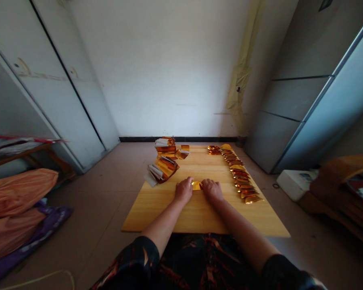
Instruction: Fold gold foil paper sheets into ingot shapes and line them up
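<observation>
Between my two hands lies a small piece of gold foil paper (196,185), low on the wooden board (157,209). My left hand (184,189) grips its left end with bent fingers. At the other end, my right hand (212,190) has its fingers curled over the foil. Left of my hands is a fanned stack of gold foil paper sheets (166,167) with pale backs. Behind it sit more foil sheets (166,151). Along the board's right side runs a row of folded gold foil pieces (240,177).
A small cluster of folded foil (213,150) sits at the board's far right. Behind the board rises a white wall (169,80). A cabinet (48,80) stands left, a grey refrigerator (296,88) right. Orange cloth (21,193) lies at the left, and a white box (295,183) at the right.
</observation>
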Tool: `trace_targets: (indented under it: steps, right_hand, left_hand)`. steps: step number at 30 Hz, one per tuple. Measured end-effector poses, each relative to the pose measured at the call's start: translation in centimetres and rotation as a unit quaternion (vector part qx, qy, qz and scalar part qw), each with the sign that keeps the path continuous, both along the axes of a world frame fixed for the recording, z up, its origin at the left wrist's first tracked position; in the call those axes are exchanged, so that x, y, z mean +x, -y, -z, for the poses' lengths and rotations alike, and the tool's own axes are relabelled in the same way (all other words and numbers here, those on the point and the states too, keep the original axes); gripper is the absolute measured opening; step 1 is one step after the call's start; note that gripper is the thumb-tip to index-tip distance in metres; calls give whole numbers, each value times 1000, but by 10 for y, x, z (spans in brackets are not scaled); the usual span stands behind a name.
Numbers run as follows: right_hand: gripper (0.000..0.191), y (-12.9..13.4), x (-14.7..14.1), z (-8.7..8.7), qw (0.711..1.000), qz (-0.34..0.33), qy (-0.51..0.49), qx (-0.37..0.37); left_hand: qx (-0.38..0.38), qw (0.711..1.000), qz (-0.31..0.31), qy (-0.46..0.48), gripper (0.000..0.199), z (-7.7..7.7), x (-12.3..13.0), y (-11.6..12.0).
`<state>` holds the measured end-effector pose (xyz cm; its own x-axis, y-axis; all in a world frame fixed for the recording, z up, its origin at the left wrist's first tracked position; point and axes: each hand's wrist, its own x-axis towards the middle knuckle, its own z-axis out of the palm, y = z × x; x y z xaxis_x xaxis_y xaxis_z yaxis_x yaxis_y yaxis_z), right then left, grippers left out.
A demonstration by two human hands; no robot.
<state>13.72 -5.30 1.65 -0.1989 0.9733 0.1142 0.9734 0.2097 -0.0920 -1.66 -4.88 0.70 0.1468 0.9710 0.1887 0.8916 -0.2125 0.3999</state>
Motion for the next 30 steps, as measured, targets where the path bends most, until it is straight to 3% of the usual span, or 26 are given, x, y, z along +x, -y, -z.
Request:
trace_targets:
  steps: [10, 17, 30]
  right_hand:
    - [23, -6, 1, 4, 1000, 5, -2, -15]
    - [18, -8, -1, -6, 999, 18, 3, -44]
    - [21, -8, -3, -15, 998, 29, 35, -49]
  left_hand:
    - [0, 996, 0, -90, 25, -6, 4, 1]
    - [9, 990, 14, -140, 24, -4, 6, -2]
    - [-5, 985, 46, -168, 32, -15, 7, -1]
